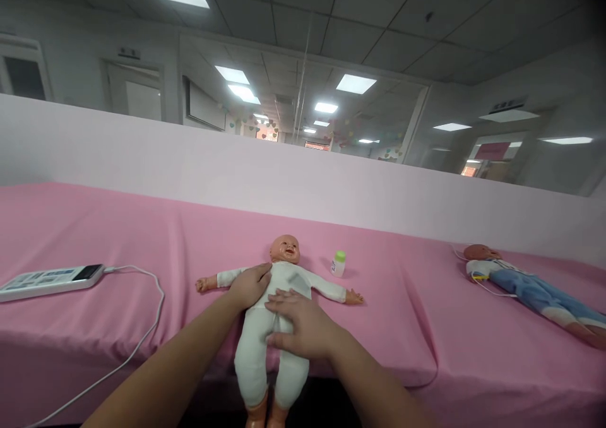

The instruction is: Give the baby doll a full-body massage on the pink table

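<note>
A baby doll (255,336) in a white bodysuit lies on its back on the pink-covered surface, arms spread out and legs pointing toward me. My left hand (250,286) lies flat against the doll's upper side, below its shoulder, fingers stretched out. Across the doll's belly rests my right hand (303,322), its fingers extended and slightly apart. Neither hand is closed around anything. A small bottle (338,265) with a green cap stands upright beyond the doll's outstretched arm, on the right.
On the left lies a white device (52,281) with a white cable (158,314) trailing over the front edge. A second doll (530,289) in blue and white lies far right. Behind the pink cloth (379,346) rises a low white wall (284,175) with glass above it.
</note>
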`<state>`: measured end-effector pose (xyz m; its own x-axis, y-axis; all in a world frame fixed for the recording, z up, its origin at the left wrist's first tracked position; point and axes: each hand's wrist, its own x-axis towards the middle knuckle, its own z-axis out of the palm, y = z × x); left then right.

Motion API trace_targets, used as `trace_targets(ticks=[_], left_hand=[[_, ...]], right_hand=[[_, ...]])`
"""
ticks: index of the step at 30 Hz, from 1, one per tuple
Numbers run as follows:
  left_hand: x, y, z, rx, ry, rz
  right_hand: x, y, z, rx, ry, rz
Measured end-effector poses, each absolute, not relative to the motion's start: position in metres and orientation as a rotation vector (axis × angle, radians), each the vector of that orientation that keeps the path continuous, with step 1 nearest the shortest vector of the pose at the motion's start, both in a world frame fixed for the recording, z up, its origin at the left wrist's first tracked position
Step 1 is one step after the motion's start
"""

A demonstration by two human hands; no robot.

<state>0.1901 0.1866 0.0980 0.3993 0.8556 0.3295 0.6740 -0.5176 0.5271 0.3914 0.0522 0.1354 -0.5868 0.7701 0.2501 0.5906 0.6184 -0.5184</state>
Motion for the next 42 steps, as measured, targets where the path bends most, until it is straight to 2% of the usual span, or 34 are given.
trace_targets(ticks=[5,11,21,29,37,42], left_hand=[[0.189,0.189,0.096,2.352,1.346,0.784],[0.188,0.19,0.092,2.327,1.327,0.819],[0.185,0.184,0.099,2.302,1.351,0.809],[0.177,0.148,0.11,2.276,1.29,0.802],[0.197,0.101,0.138,2.522,1.073,0.589],[0.214,0.107,0.135,2.555,0.974,0.568]], right_hand=[[0.409,0.105,0.136,-1.275,-2.477,0.558],[0.432,0.139,0.117,-1.436,-2.187,0.578],[0.446,0.14,0.106,-1.555,-1.993,0.444],[0.444,0.138,0.108,-1.579,-1.933,0.441],[0.444,0.136,0.109,-1.559,-1.933,0.448],[0.444,0.137,0.106,-1.598,-1.916,0.44]])
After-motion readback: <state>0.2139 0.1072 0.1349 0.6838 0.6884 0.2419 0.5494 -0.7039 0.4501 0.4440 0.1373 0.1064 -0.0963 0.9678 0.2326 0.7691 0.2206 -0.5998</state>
